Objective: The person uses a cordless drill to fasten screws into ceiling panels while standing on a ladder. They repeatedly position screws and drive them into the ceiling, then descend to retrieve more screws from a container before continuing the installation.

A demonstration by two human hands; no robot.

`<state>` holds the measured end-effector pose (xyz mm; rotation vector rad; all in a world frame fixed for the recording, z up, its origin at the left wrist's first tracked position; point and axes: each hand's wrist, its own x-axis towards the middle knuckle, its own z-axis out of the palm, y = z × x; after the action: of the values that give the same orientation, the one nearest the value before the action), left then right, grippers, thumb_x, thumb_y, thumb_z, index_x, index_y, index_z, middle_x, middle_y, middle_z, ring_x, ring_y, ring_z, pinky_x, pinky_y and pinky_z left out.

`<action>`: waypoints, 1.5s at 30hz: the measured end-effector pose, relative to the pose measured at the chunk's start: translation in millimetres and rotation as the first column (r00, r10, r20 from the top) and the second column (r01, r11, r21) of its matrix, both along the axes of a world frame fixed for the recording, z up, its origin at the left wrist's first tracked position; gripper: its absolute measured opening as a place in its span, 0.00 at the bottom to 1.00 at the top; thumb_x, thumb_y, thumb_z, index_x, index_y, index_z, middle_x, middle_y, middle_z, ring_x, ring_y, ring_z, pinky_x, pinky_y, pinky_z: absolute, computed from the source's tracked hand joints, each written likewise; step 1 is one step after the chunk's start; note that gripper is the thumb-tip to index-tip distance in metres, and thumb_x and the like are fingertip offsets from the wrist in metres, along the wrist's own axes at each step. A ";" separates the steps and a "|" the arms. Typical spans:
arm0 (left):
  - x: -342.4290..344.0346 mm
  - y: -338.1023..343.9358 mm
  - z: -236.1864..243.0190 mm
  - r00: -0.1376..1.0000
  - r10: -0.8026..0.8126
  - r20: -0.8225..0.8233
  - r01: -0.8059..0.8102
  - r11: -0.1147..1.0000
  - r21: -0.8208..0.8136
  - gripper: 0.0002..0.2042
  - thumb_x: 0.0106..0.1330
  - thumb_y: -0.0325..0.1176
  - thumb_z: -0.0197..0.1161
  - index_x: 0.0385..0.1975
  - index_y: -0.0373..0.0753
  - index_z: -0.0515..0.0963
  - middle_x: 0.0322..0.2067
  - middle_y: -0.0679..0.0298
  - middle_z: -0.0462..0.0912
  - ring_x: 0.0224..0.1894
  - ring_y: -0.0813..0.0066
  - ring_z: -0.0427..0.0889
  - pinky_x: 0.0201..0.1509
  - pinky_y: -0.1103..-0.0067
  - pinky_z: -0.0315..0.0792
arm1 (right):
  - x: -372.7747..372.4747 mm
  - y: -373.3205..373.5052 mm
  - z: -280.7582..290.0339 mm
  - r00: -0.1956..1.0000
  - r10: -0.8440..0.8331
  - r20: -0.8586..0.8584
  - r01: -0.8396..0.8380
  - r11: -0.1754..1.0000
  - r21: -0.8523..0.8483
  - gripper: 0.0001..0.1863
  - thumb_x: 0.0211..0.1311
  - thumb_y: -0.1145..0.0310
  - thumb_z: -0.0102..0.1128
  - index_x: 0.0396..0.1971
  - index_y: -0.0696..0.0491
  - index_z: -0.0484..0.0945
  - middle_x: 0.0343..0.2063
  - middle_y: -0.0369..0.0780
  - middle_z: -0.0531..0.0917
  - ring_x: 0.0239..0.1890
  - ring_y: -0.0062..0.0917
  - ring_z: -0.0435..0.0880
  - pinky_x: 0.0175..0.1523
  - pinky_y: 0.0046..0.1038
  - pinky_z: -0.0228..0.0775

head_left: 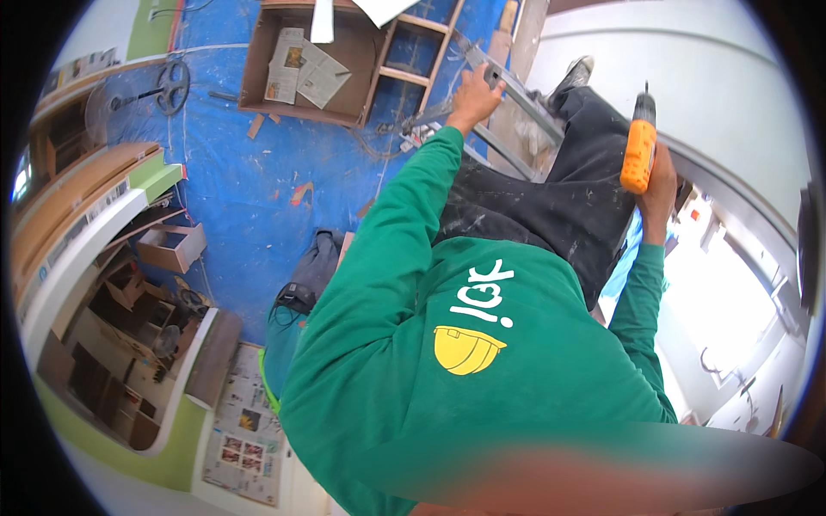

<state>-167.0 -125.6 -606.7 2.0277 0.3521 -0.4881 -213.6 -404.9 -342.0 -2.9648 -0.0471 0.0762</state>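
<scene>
My left hand (pixel 473 99) grips the top part of a metal stepladder (pixel 542 112), whose rails run diagonally below me. My right hand (pixel 658 185) holds an orange cordless drill (pixel 639 155) with a black chuck and a bit pointing away from me. My legs in black trousers (pixel 533 206) are beside the ladder, with one shoe (pixel 575 73) showing near the pale wall. A brown wooden box (pixel 258 69) with newspaper sheets in it stands on the blue floor sheet, left of my left hand, next to a divided wooden frame (pixel 413 26).
A blue sheet (pixel 224 198) covers the floor, with scraps, cables and a dark bag (pixel 305 288). A round black metal piece (pixel 174 86) lies upper left. Wooden shelving (pixel 95 215) and a small open box (pixel 172 245) are at the left. A pale wall (pixel 714 77) rises at the right.
</scene>
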 end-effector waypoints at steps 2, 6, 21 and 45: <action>-3.7 1.4 4.3 0.998 -0.053 0.019 0.053 0.999 0.008 0.34 0.65 0.52 0.67 0.68 0.44 0.67 0.57 0.45 0.74 0.61 0.43 0.75 0.62 0.58 0.72 | 11.4 8.0 -1.0 1.000 0.014 -0.010 -0.015 0.999 -0.028 0.15 0.62 0.66 0.64 0.46 0.54 0.75 0.39 0.51 0.83 0.44 0.52 0.83 0.43 0.45 0.73; -5.7 3.4 -23.5 0.986 -0.048 0.159 0.052 0.998 -0.024 0.31 0.66 0.49 0.67 0.67 0.45 0.69 0.56 0.50 0.74 0.59 0.47 0.76 0.60 0.59 0.72 | 49.4 13.3 -50.6 0.991 0.002 -0.134 0.000 1.000 0.011 0.13 0.64 0.64 0.60 0.46 0.52 0.74 0.41 0.50 0.84 0.46 0.52 0.82 0.46 0.46 0.73; 0.3 -15.7 -8.4 0.993 -0.042 0.114 0.040 0.999 0.024 0.30 0.67 0.47 0.66 0.68 0.48 0.69 0.58 0.55 0.75 0.58 0.52 0.79 0.60 0.58 0.72 | -2.1 -39.7 -290.4 0.992 -0.118 -0.051 0.114 0.992 -0.060 0.17 0.63 0.63 0.62 0.52 0.45 0.75 0.42 0.34 0.82 0.51 0.30 0.81 0.54 0.38 0.58; -5.8 -3.8 -24.5 0.956 -0.013 0.294 0.070 0.981 -0.182 0.27 0.69 0.31 0.64 0.68 0.36 0.70 0.53 0.51 0.77 0.52 0.62 0.79 0.59 0.72 0.71 | -6.0 -39.8 -330.1 0.992 -0.025 0.126 0.024 1.000 0.012 0.21 0.58 0.63 0.66 0.53 0.49 0.76 0.43 0.43 0.84 0.50 0.40 0.83 0.51 0.41 0.69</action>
<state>-172.8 -129.5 -631.2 1.8877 0.0788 -0.2319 -219.6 -444.7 -672.1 -2.9552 -0.0277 -0.1151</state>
